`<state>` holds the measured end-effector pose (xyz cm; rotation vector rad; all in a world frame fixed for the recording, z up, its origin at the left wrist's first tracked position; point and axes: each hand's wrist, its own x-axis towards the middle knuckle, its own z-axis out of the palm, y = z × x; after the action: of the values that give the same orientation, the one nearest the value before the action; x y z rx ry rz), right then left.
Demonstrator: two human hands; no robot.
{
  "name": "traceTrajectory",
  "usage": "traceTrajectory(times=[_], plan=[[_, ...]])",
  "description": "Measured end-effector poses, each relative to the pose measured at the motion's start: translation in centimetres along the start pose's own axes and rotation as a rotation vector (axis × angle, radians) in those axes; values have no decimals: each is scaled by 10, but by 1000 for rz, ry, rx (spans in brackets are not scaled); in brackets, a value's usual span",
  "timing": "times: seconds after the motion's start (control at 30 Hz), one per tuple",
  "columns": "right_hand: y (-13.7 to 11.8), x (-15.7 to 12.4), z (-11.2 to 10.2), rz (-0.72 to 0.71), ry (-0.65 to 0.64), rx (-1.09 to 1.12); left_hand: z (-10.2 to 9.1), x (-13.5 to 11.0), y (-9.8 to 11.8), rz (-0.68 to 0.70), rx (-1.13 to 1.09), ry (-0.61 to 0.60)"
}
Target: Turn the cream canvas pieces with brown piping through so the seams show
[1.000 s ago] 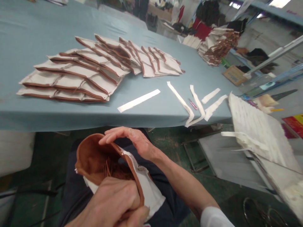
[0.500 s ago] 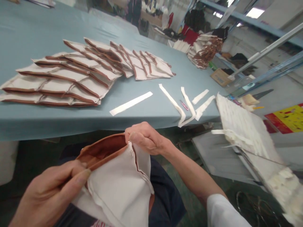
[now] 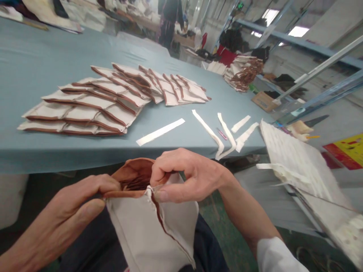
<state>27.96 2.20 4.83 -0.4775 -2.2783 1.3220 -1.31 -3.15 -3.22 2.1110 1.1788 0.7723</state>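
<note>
Over my lap hangs a sewn fabric pouch (image 3: pixel 136 223), off-white outside and rust-brown inside, its mouth open towards the table. My left hand (image 3: pixel 82 200) pinches the left end of its brown rim between thumb and fingers. At the right of the mouth, beside the raised side seam, my right hand (image 3: pixel 184 175) grips the edge with thumb and bent forefinger. Loose brown strands or folds show inside the opening. Beyond my hands, overlapping rows of similar pouches (image 3: pixel 85 109) lie on the blue-green table (image 3: pixel 113 153).
White strips (image 3: pixel 160 132) lie near the table's front edge, with a small pink tool (image 3: pixel 222 133) among them. To the right slopes a board (image 3: pixel 297 158) with pale strips. A brown-and-white stack (image 3: pixel 242 71) sits at the far end. One person (image 3: pixel 170 19) stands behind the table.
My right hand has turned and shifted its grip along the pouch's edge near the seam. The pouch's mouth has swung round, showing more of the inside. The view has tilted slightly.
</note>
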Motion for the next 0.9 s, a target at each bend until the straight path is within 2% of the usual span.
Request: traceTrajectory(times=[0.1, 0.17, 0.37, 0.47, 0.63, 0.73, 0.83, 0.9], plan=[[-6, 8, 4, 27, 1, -72, 2, 19, 17, 147, -156, 51], [-8, 12, 8, 73, 17, -108, 3, 30, 27, 219, -176, 64], [-6, 14, 13, 167, 68, -121, 4, 46, 39, 317, -175, 84], [-6, 15, 12, 207, 75, -140, 3, 47, 43, 266, -178, 49], [-9, 22, 3, 249, 78, -181, -4, 50, 60, 6, -257, 54], [-7, 25, -3, 237, 88, -201, -8, 51, 67, -91, -248, 62], [-1, 25, -4, 197, 92, -234, -7, 51, 65, -119, -237, 42], [3, 22, -1, 177, 103, -259, -4, 52, 59, -76, -231, 20]])
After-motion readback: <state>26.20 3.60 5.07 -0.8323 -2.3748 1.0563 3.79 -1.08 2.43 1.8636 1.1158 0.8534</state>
